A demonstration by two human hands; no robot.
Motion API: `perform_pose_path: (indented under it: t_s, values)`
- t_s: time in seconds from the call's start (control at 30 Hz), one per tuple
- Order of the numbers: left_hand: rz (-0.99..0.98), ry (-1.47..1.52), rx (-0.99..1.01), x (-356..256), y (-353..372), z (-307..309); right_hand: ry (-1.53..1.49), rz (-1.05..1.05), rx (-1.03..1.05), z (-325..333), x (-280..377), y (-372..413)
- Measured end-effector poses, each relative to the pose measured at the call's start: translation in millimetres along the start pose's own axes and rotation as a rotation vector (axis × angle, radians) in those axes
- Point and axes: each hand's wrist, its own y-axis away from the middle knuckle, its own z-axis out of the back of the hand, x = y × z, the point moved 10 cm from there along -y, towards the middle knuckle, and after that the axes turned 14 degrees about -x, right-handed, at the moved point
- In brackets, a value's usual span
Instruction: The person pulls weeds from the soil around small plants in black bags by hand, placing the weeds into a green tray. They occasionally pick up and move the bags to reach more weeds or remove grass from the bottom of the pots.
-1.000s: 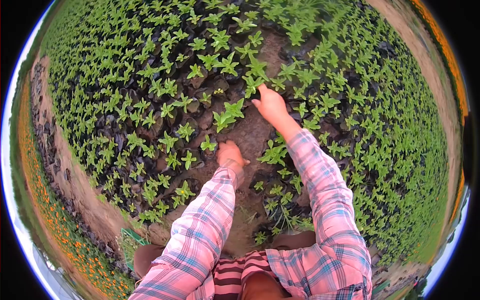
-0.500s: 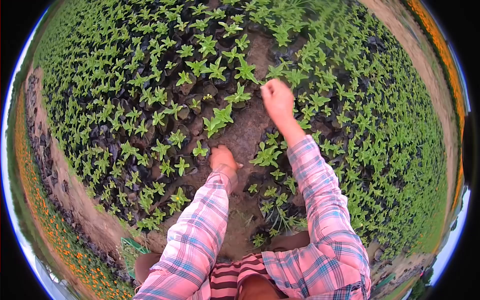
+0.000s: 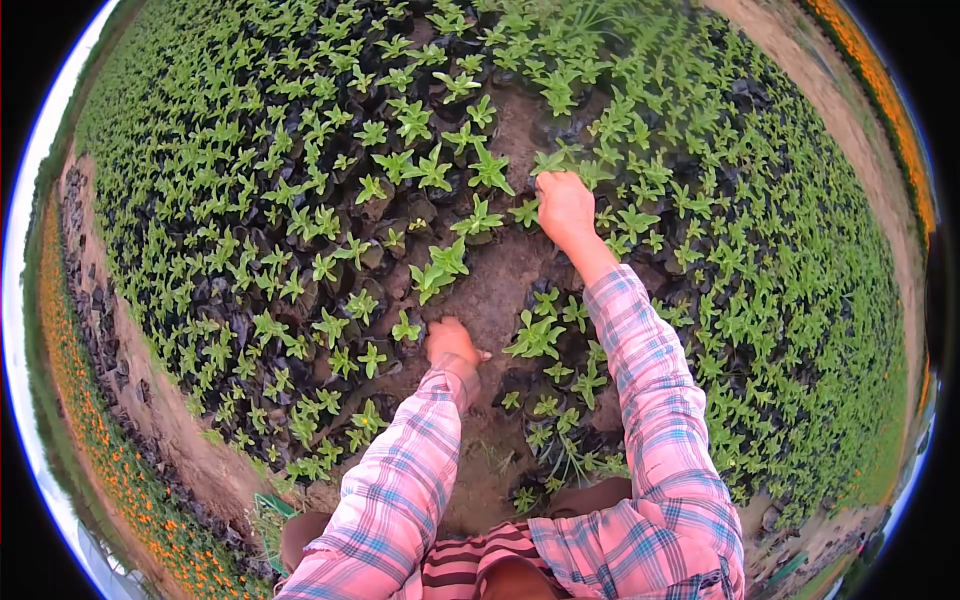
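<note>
My left hand rests low on the bare soil, its thumb stuck out to the right. A small seedling stands just left of its fingers, and a larger leafy seedling is beyond them. Farther forward, my right hand is closed, fingers curled downward among the plants at the right edge of the soil gap. Leaves of a seedling show beside its fingers. What the fingertips hold, if anything, is hidden.
Dense rows of green seedlings in black plastic bags surround the soil gap on both sides. A leafy plant stands between my forearms. Dirt paths and orange flowers lie beyond the bed.
My right hand has moved slightly down and right, its fingers now lower among the leaves. My left hand stays on the soil; the view has shifted a little.
</note>
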Motion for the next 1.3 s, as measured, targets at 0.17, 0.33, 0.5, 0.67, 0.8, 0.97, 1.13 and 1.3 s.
perform_pose_path:
  t_s: [0.17,0.33,0.5,0.67,0.8,0.97,1.13,1.3]
  values:
    - [-0.003,-0.012,-0.004,0.5,-1.0,-0.9,-0.019,-0.099,0.198,-26.6,-24.2,-3.8]
    - [0.019,0.001,0.005,0.7,1.0,-0.4,-0.066,-0.288,-0.065,-0.7,-56.0,-73.4]
    - [0.013,0.005,0.004,0.9,0.5,-0.7,0.180,-0.173,0.128,-56.9,-60.2,-87.0]
    - [0.057,-0.002,0.045,1.4,2.3,3.0,0.119,-0.039,0.047,-76.8,-53.0,-91.2]
    - [0.055,-0.009,0.046,0.5,2.7,-1.6,-0.044,-0.235,-0.195,-36.2,-58.7,-111.5]
    - [0.072,0.009,0.069,0.4,2.3,3.9,-0.033,-0.037,-0.158,-46.4,-15.5,-147.1]
    - [0.054,0.009,0.045,-0.2,2.9,4.3,0.047,0.044,0.030,-102.5,-12.1,-121.6]
    - [0.066,0.021,0.062,-1.4,2.2,6.5,-0.188,-0.192,-0.219,-72.7,-52.9,-111.3]
